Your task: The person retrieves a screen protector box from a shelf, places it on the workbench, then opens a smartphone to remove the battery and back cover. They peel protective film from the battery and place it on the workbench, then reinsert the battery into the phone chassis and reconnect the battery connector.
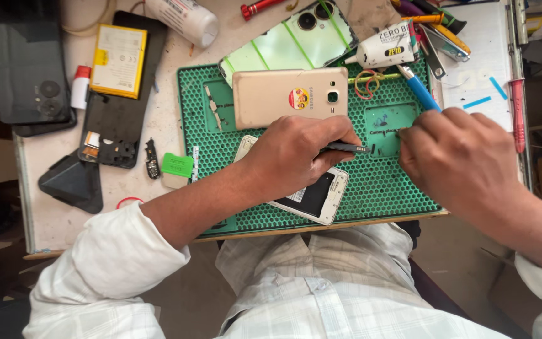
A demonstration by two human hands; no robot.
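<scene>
- Fingers of the left hand are pinched narrow on dark tweezers, whose tip points right toward the right hand.
- Under the left hand's palm lies an opened white phone, its back off and a dark battery bay showing, resting on the green honeycomb mat.
- Right hand's fingers are curled in tight, knuckles up; whether they hold anything I cannot tell, since the fingertips are hidden. A blue-handled tool slants up from behind that hand.
- Just beyond the left fingers, higher on the mat, lies a gold phone back cover with a camera hole and a round red-and-yellow sticker.
- Beyond that, a pale green phone back with two camera rings leans at an angle across the mat's top edge.
- Right of the gold cover, near the tweezers' tip, sit rubber bands and a white glue bottle.
- Well to the left of the left hand, off the mat: a yellow battery, a black phone frame, a small green tab, and a dark phone.
</scene>
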